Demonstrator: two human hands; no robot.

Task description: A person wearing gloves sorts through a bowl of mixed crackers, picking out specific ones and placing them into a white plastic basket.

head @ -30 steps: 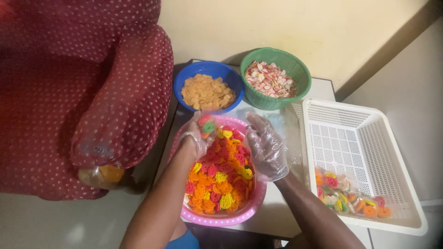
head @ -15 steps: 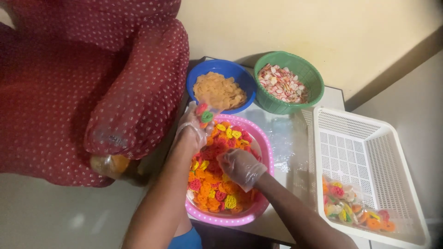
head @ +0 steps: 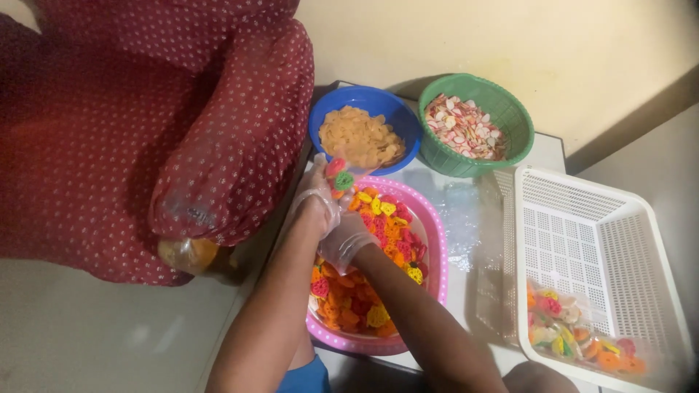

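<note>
The left hand, in a thin clear glove, was raised over the far-left rim of the pink basin, its fingers pinched around a small clear bag that held a few red and green wheel-shaped snack pieces. The right hand, gloved likewise, lay just beside it and lower, fingers curled loosely down into the heap of orange, yellow and red snack pieces in the basin; whether it gripped any could not be told. To do this well, the bag's mouth probably wanted holding wide and directly over the basin, so that anything dropped fell back into the heap and not onto the table, and the scooping hand wanted small loads that cleared the mouth. Beyond the hands, the blue bowl of pale orange chips stood touching the basin's far edge, with the green bowl of white and pink pieces just beside it. The red dotted armchair crowded the left side, its arm close to the left wrist, so room there looked tight. To the right, a bare strip of table with crumpled clear plastic lay between the basin and the white slotted basket, where filled bags sat in the near corner; that side gave the freer reach.
</note>
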